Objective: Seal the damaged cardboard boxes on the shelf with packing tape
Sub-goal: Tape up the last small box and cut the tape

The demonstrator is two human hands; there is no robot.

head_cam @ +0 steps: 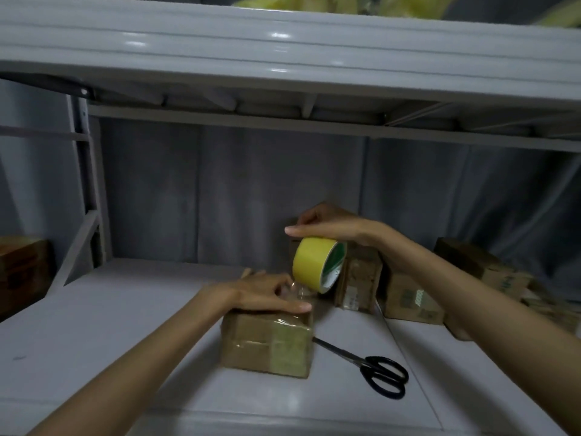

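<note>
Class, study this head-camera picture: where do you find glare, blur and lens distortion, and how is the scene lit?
Head view: dim, bluish light overall; bright glare spots on the upper shelf edge; yellow shapes at the top are smeared by blur; the shelf lines bow, a wide-angle distortion; the tape roll and scissors are fairly sharp, while the boxes at far right look soft.

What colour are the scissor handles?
Black, seen in the head view: the scissors lie on the shelf.
</note>
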